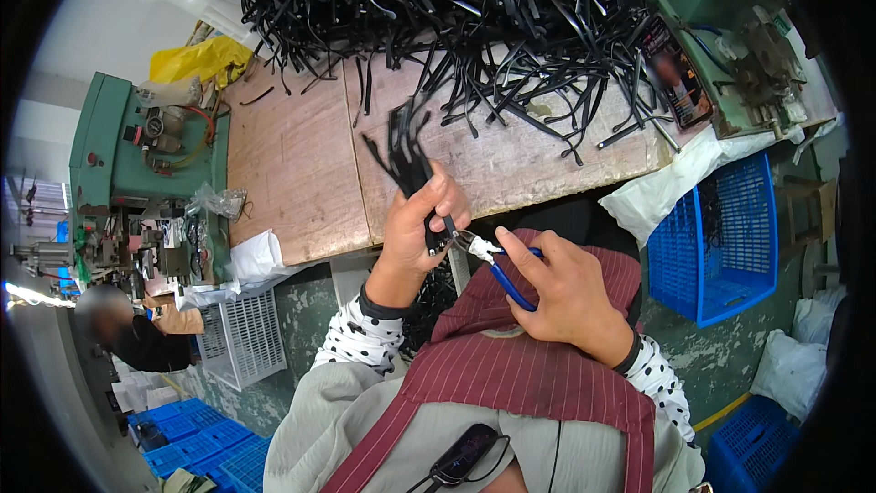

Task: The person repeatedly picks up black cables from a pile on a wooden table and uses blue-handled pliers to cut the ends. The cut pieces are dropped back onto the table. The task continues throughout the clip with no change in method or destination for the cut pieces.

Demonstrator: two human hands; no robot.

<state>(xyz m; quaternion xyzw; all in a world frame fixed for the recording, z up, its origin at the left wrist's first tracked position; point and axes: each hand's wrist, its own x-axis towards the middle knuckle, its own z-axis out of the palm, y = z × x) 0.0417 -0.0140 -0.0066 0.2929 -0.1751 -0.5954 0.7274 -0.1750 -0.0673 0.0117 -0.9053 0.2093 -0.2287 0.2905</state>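
My left hand (423,219) is closed around a bunch of black eyeglass temples (401,141), their curved tips fanned upward and slightly blurred. In my right hand (570,297) is a pair of pliers (513,285) with blue handles and white wrapping near the joint. The pliers' jaws meet the lower end of a temple beside my left fingers; whether they grip it I cannot tell. Beyond my hands, a big tangled heap of black temples (438,0) covers the far part of the wooden table (297,164).
Green machines stand left (100,151) and right (730,105) of the table. A blue crate (762,246) is below right, a white crate (242,338) below left. A yellow bag (196,61) lies at the far left. Another person (151,338) is at lower left.
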